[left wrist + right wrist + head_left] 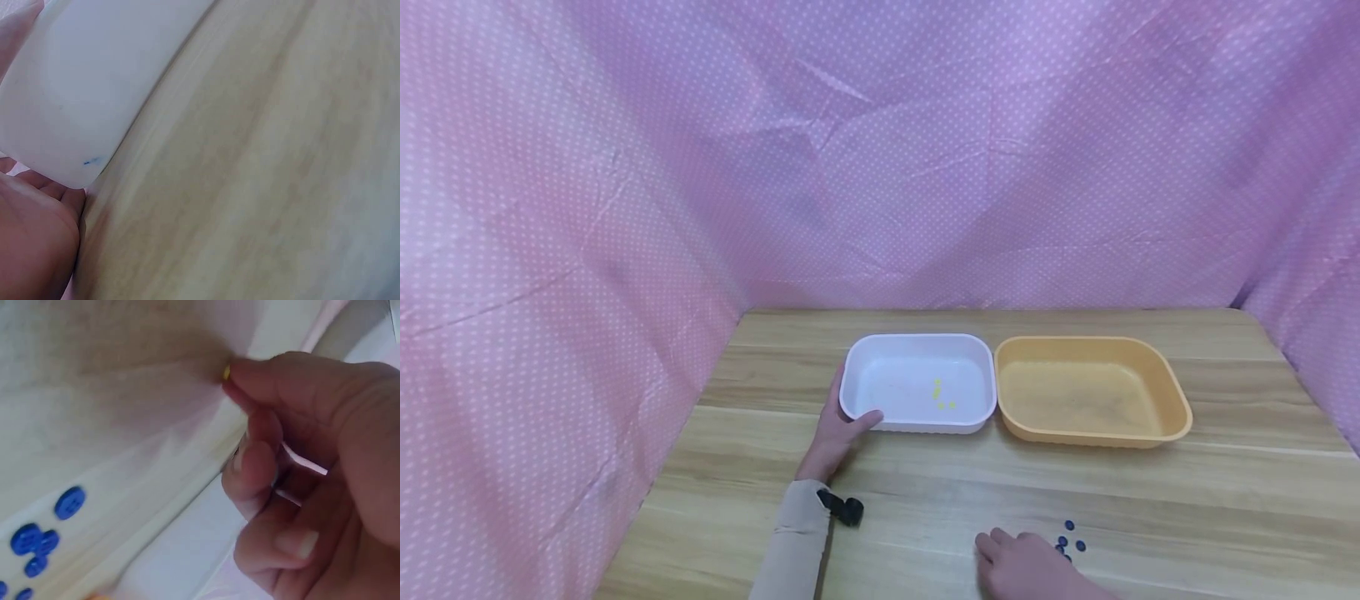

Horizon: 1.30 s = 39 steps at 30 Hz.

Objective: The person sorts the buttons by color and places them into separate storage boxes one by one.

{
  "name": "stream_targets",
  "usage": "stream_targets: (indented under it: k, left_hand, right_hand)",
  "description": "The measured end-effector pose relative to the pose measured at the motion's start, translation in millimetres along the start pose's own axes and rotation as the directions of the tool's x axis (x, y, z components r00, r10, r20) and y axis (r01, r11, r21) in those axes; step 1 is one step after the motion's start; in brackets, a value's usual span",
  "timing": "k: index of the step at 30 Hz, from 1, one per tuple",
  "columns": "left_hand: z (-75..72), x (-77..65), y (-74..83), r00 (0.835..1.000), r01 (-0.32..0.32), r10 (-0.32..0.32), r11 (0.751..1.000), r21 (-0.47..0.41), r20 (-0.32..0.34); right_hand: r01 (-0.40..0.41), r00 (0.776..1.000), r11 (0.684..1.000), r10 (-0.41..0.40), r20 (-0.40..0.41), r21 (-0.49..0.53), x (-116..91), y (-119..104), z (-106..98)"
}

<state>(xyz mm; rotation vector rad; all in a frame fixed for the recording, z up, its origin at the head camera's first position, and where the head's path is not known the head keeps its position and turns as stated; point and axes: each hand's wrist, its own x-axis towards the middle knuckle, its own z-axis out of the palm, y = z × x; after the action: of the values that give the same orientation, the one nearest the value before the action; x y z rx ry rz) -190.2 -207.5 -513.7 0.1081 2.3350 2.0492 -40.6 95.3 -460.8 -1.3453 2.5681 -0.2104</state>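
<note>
The left hand [837, 429] grips the near-left corner of a white plastic tray [925, 427], thumb over the rim, fingers against the outside. Small yellow pieces [937, 390] lie inside. At the right, an orange tray [1090, 437] stands just beside it on the desk [910, 517]. The right hand [1026, 567] pinches 1 yellow piece [226, 372], mostly hidden, between thumb and index finger, near blue buttons [70, 503] on the desk.

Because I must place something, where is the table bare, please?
Bare table lies left of the left hand, between the white tray and right hand, and right of the blue buttons. It is crowded where buttons lie beside that hand.
</note>
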Motion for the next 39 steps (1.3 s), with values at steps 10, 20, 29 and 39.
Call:
stream_targets:
  k: [10, 20, 29, 39]
  left_hand:
    - [0.4, -1.7, -2.6, 1.000, -0.006, 0.006, 1.000, -0.019, -0.001]
    - [1.9, -3.2, -0.7, 1.000, -0.008, 0.008, 1.000, -0.014, 0.000]
    - [3.3, -8.2, 14.4, 0.998, 0.056, -0.056, 0.998, -0.020, 0.016]
    - [6.4, -17.7, 33.6, 0.998, 0.058, -0.057, 0.998, -0.029, 0.021]
  right_hand:
    - [0.040, 0.999, 0.985, -0.041, -0.005, -0.166, -1, -10, 6]
    - [0.006, 1.000, 0.995, -0.008, -0.025, -0.099, -4, -6, 3]
    - [-0.061, 0.985, 0.998, 0.061, -0.159, 0.001, -4, 7, -10]
    - [-0.021, 0.801, 0.996, 0.068, -0.594, 0.086, 4, 38, -47]
